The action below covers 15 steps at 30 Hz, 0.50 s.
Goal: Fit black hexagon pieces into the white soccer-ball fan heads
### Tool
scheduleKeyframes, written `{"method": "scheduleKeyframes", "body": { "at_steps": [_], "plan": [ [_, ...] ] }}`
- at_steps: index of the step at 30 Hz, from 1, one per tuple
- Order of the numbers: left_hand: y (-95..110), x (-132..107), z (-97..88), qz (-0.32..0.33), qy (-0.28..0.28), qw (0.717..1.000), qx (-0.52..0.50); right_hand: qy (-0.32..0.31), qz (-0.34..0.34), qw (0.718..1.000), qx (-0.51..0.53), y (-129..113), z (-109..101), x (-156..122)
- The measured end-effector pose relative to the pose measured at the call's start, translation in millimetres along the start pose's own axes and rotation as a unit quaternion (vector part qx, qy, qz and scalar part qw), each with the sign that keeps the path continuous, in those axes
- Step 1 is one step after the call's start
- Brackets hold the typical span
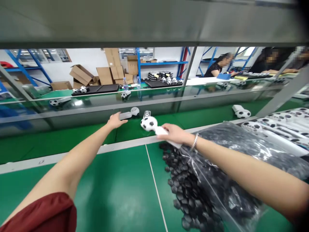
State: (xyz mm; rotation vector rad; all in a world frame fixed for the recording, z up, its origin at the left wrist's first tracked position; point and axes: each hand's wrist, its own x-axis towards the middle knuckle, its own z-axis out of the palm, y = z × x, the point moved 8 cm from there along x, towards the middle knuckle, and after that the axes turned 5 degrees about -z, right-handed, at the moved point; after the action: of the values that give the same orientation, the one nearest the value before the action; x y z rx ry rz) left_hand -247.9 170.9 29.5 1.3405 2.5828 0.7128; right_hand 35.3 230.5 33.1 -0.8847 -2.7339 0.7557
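**A:** Head view: what are we holding?

**B:** We are gripping the white handle of the football-headed fan (149,123) in our right hand (175,133). It is hanging over the far edge of the worktop (116,187), beside the bag of black parts (217,180).

**A:** And our left hand (116,120)?

**B:** We are stretching it out, fingers open, touching the grey fan (129,113) lying on the belt (205,117). Picking it up would, we judge, call for closing round its handle.

At mid-frame my left hand (116,120) lay on a handled piece (129,113), left of the ball fan (149,123) in my right hand (175,133); the parts bag (217,180) sat lower right.
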Motion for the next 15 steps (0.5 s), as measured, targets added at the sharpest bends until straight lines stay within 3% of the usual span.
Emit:
{"method": "scheduleKeyframes", "body": {
  "at_steps": [2,5,8,11,15],
  "plan": [
    [-8.1,26.6,7.9,-0.032,0.019,0.998,0.041,0.036,0.069,0.997,-0.021,34.6,-21.8,33.9],
    [-11.3,48.9,25.2,-0.04,0.025,0.995,0.088,0.067,0.136,0.987,-0.055,76.5,-36.5,77.6],
    [-7.5,60.9,43.9,-0.033,0.012,0.99,0.133,0.09,0.161,0.979,-0.088,93.3,-36.9,99.5],
    [1.6,60.6,54.3,-0.03,0.005,0.983,0.179,0.109,0.129,0.98,-0.107,77.9,-37.3,92.9],
    [12.3,25.4,41.7,-0.022,-0.01,0.978,0.208,0.078,0.018,0.993,-0.092,25.3,-35.1,42.5]
  ]
}}
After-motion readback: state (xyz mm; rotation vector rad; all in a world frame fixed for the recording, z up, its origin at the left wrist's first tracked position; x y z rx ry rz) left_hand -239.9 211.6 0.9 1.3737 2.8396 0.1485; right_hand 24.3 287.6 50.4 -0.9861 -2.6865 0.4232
